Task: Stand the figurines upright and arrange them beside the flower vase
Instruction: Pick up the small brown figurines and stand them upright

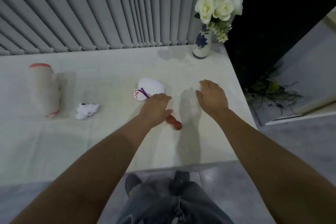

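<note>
The left hand (156,104) reaches over the brown figurine (174,122), which lies flat near the table (109,151) centre. I judge it best to pinch it at the narrow waist, tip it upright, then carry it toward the vase (201,45) at two o'clock. The fingers are loosely spread and hold nothing; whether they touch it, I cannot tell. The right hand (211,96) hovers open and empty.

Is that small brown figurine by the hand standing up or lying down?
Lying down. The brown figurine rests lengthwise on the table, its near end sticking out from under the left hand, which hides the rest.
</note>
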`<state>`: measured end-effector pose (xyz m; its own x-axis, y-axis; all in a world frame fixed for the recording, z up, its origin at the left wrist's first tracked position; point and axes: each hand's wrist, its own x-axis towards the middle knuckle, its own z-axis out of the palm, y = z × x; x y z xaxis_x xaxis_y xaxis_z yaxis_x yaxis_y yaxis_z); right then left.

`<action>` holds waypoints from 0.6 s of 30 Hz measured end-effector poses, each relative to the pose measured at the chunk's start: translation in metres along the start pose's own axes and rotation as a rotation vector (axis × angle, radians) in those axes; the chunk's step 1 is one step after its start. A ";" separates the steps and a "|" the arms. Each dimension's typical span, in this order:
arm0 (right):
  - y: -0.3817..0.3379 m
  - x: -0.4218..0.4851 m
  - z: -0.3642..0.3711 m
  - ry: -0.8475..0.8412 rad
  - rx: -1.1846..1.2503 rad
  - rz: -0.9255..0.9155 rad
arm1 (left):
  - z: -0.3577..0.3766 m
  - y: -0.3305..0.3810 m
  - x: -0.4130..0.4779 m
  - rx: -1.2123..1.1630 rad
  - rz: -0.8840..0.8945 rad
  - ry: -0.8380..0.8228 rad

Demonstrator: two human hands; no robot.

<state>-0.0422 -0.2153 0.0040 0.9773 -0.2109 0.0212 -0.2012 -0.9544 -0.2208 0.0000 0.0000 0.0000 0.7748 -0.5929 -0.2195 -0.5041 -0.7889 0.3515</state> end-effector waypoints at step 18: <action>0.033 0.014 0.032 -0.034 -0.027 0.214 | 0.049 0.015 -0.009 0.108 0.218 -0.021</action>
<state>-0.0332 -0.2434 -0.0344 0.9136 -0.4028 -0.0560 -0.4058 -0.8939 -0.1905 -0.0334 -0.0144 -0.0371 0.6353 -0.7536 -0.1686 -0.6975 -0.6537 0.2935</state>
